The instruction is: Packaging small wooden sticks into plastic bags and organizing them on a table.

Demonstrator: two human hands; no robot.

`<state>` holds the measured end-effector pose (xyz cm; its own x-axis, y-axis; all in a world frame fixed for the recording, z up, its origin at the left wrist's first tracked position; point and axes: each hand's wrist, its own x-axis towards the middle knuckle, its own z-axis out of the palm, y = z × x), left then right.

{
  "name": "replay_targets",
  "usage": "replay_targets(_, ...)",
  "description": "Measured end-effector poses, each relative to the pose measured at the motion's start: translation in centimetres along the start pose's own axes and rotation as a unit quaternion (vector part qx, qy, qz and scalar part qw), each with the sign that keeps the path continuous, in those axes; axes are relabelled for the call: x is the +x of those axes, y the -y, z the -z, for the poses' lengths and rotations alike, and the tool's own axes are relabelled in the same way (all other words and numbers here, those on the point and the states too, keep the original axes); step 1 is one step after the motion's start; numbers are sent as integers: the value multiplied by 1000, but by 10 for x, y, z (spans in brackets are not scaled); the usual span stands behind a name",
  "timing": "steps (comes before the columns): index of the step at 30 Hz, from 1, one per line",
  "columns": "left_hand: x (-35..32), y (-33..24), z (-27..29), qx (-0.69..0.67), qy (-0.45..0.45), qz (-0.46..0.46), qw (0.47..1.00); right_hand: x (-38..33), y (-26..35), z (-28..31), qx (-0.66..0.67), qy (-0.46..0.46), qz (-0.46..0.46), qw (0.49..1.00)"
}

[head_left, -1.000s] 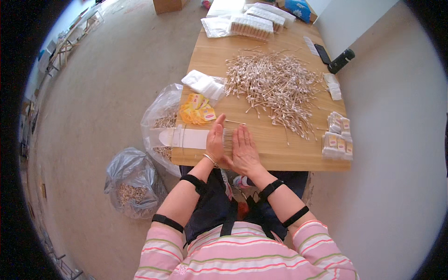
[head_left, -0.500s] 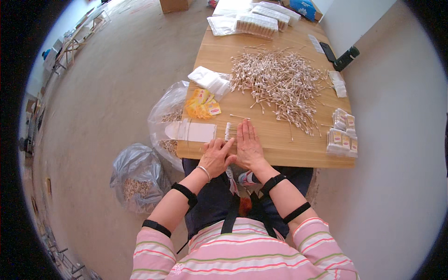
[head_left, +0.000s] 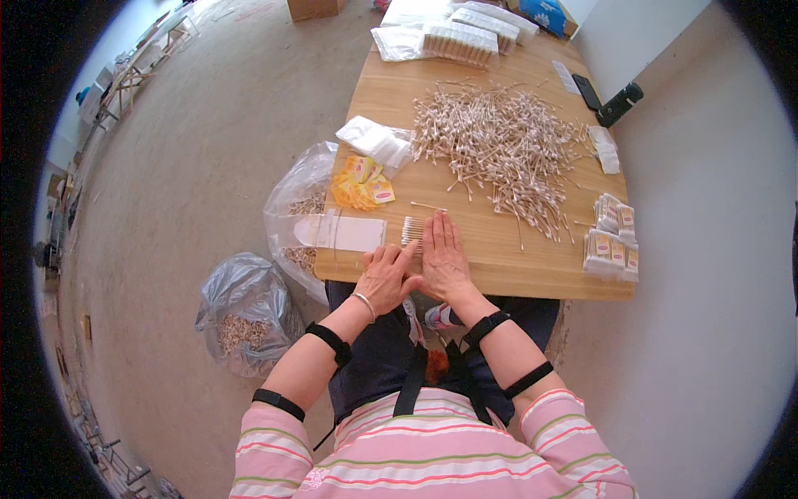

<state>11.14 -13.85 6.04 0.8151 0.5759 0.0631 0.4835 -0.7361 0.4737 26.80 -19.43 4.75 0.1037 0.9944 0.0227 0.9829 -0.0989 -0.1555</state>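
A small row of cotton swabs [head_left: 412, 229] lies side by side on the wooden table [head_left: 532, 270], close to its front edge. My right hand [head_left: 445, 259] lies flat along the row's right side, fingers stretched forward and covering part of it. At the row's near end rests my left hand [head_left: 386, 279], its fingers extended and the index fingertip touching the swabs. One loose swab [head_left: 428, 206] lies just beyond my right fingertips. Left of the row is a flat white card [head_left: 357, 234] reaching past the table's left edge.
A big heap of cotton swabs [head_left: 499, 141] covers the table's middle. Yellow cards [head_left: 362, 185] and clear bags [head_left: 374, 141] lie at left. Filled packs [head_left: 611, 249] stand at right, more packs [head_left: 461, 43] at the back. Plastic bags of swabs [head_left: 249, 312] sit left of the table.
Both hands keep almost the same place and pose at the row of swabs. The whole view has shifted very slightly.
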Motion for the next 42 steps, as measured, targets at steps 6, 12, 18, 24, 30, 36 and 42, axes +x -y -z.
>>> replay_targets(6, 2, 0, 0, -9, 3, 11, 1000, 1, 0, 0, 9, -10, 2, 1000)
replay_targets(12, 3, 1, -2, -1, 1, 12, 1000, 0, 1, 5, 14, -1, 4, 1000)
replay_targets(18, 10, -5, -2, -8, -4, 52, 999, 2, -1, -5, -22, -7, 3, 1000)
replay_targets(24, 11, -3, -5, 3, -10, 44, 999, 2, -1, -5, 10, -18, 4, 1000)
replay_targets(30, 15, -8, -2, -34, -1, 80, 996, 3, 1, 0, -15, 18, -9, 1000)
replay_targets(36, 21, -11, 0, 7, 36, 112, 993, 2, -3, -13, 1, -20, 1, 1000)
replay_targets(42, 20, -8, -2, 5, 34, 97, 995, 3, -2, -9, 7, 3, -2, 1000)
